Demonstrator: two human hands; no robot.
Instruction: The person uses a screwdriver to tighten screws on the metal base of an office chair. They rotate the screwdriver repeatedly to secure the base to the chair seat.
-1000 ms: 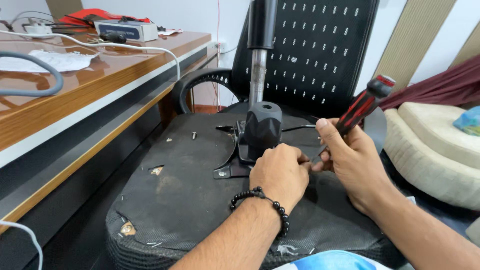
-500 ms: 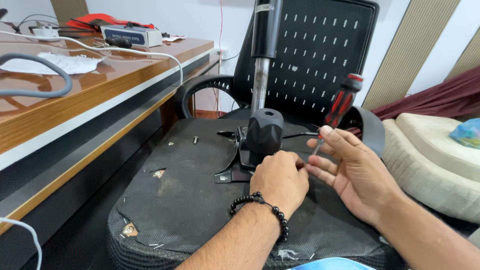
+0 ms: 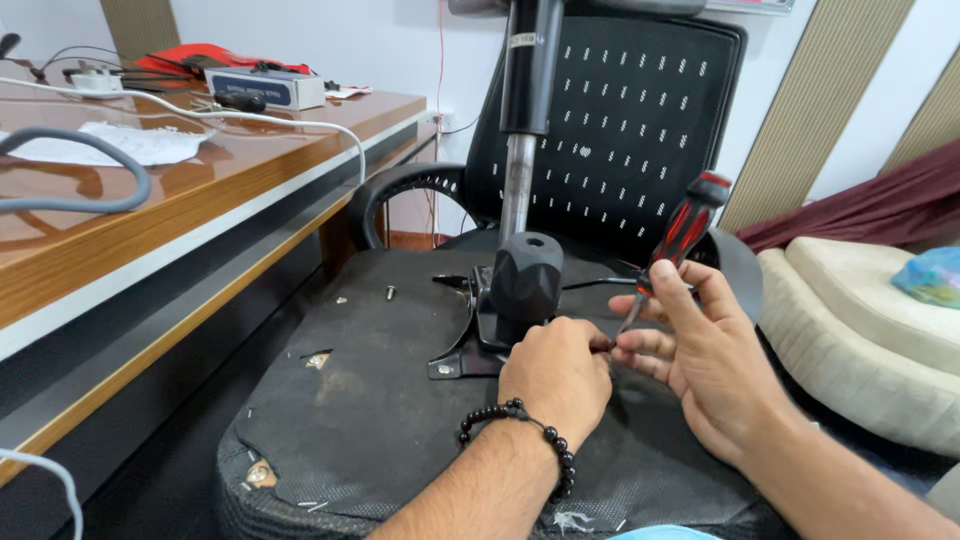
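Chair (image 3: pixel 380 400): upside down, its black mechanism plate (image 3: pixel 480 335) at the middle of the seat underside.
Left hand (image 3: pixel 555 375): clenched, at the plate's edge.
Right hand (image 3: pixel 705 355): grasping a red-black screwdriver (image 3: pixel 680 245), tip down.
Progress: loose screws (image 3: pixel 390 292) lie out; plate seemingly not yet off.

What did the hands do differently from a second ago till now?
The right hand pulled back a little from the chair mechanism and loosened its grip on the red and black screwdriver: fist before, now fingers spread, the handle standing more upright. The left hand stayed resting by the mechanism's black cover. The upturned chair seat and the desk did not move.
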